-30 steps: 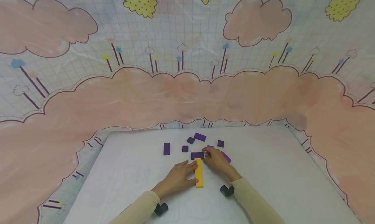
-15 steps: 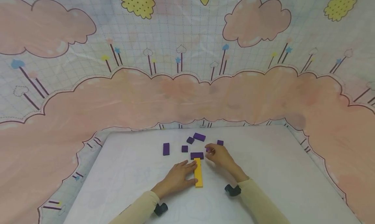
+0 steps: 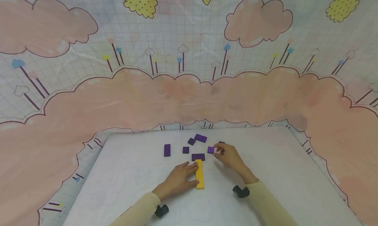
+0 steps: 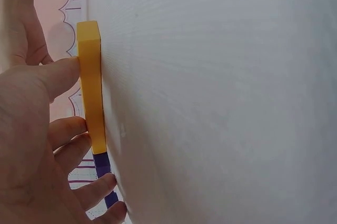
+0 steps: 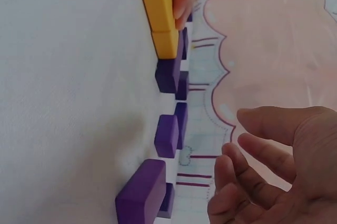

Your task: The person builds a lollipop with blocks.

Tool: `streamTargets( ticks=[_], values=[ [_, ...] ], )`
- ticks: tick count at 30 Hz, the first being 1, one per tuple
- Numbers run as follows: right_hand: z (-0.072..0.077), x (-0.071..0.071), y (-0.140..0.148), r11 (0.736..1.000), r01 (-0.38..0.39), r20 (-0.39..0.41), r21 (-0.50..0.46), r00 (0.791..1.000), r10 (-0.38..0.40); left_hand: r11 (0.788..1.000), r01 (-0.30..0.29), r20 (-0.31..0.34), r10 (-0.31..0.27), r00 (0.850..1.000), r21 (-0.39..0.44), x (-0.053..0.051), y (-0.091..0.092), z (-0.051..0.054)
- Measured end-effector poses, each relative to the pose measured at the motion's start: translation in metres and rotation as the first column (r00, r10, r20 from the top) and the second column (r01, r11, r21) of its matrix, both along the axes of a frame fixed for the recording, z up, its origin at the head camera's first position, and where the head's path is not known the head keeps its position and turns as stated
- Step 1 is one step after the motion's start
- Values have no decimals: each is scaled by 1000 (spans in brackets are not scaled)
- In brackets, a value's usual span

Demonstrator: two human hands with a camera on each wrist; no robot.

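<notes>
A long yellow bar (image 3: pixel 199 178) (image 4: pixel 90 92) (image 5: pixel 155 3) lies on the white table, its far end against a crosswise purple block (image 3: pixel 198 157) (image 5: pixel 168 75). Fingertips and thumb of the left hand (image 3: pixel 178 180) (image 4: pixel 31 134) rest along the bar's left side, fingers loosely bent. The right hand (image 3: pixel 231 157) (image 5: pixel 279 166) hovers over the table with fingers half bent and apart, holding nothing. Just left of its fingertips in the head view sits a purple cube (image 3: pixel 210 150) (image 5: pixel 167 135). Nearer in the right wrist view is a larger purple block (image 5: pixel 141 195), covered by the hand in the head view.
Several more purple pieces lie farther back: an upright-turned block (image 3: pixel 167 150) at left, a cube (image 3: pixel 185 150), a tilted cube (image 3: pixel 191 141) and a slanted block (image 3: pixel 200 138). Another cube (image 3: pixel 221 142) shows partly behind the right hand. A patterned cloth surrounds the table.
My right hand has moved right, away from the crosswise block, uncovering the purple cube and covering the slanted block at right. My left hand has stayed on the bar.
</notes>
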State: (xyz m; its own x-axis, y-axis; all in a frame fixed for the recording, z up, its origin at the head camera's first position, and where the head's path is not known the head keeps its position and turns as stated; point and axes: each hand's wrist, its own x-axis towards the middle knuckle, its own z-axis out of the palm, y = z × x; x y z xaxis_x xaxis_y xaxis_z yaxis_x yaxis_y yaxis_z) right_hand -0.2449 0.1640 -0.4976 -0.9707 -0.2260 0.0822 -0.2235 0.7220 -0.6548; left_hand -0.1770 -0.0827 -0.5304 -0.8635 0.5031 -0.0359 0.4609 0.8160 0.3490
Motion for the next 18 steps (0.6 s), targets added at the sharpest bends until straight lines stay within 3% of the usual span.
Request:
streamTargets(
  ticks=[18],
  values=[
    [-25,-22,-1,995,84,3,-44,996,-84,1000,4,-3,-4,1000,-5,-1,0,-2]
  ],
)
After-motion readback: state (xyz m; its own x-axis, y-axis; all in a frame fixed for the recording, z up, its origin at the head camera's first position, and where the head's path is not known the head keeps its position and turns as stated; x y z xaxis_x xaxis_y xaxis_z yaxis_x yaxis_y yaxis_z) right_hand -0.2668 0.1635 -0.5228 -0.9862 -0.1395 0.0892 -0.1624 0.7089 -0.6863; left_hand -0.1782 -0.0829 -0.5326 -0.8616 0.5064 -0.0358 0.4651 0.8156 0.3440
